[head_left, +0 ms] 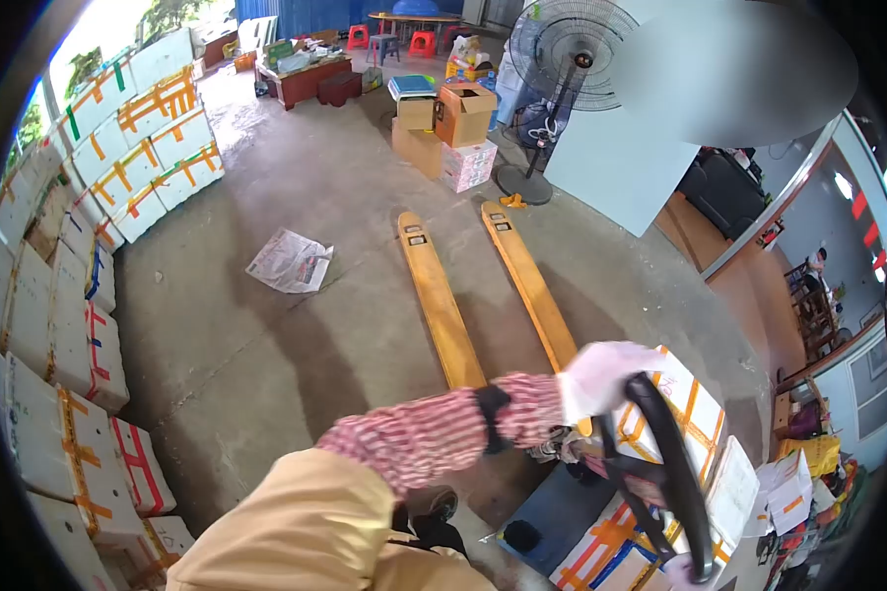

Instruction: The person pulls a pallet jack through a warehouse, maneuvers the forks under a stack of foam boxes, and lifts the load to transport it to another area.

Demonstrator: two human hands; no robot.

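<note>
My left hand [606,377], in a pale glove below a red-and-white checked sleeve, is closed around the upper end of the black pallet jack handle [688,483]. At the handle's lower end, my right hand [682,571] shows only in part at the frame's bottom edge; its pale glove is wrapped on the grip. Two yellow forks [439,305] of the pallet jack lie low over the concrete floor, with no load on them. White foam boxes [675,394] with orange tape stand just beyond and beneath the handle.
Stacked white foam boxes [89,433] line the left side, with another stack [143,128] behind. A crumpled plastic sack [291,261] lies on the floor. Cardboard boxes [466,113] and a standing fan [532,182] are beyond the forks. A doorway [749,286] opens at right.
</note>
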